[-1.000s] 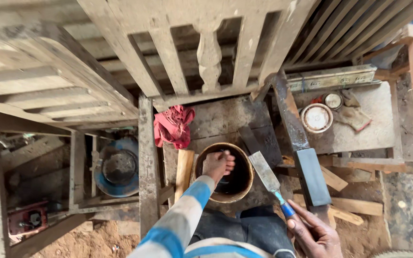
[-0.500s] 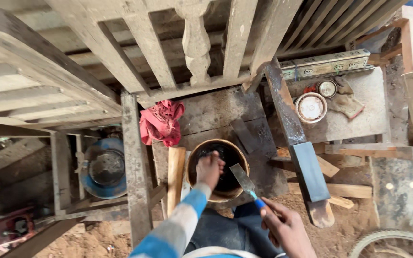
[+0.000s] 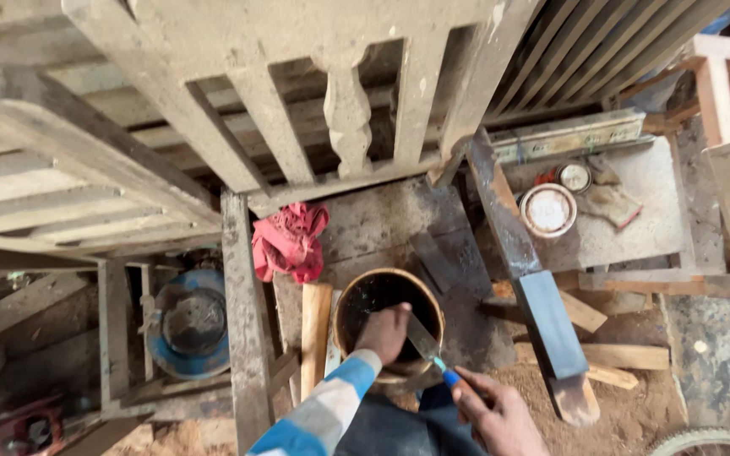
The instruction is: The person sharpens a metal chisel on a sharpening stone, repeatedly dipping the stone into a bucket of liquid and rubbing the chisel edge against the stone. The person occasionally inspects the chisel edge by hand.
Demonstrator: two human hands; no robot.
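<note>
Since a second ago, the right hand has brought the putty knife down to the round tub. Its grip is tight on the blue handle. The left hand reaches inside the tub; I cannot tell its grip. The blade looks thin and bendy. Farther off hangs a red rag.

The right hand has brought the putty knife against the left hand over the bucket.
</note>
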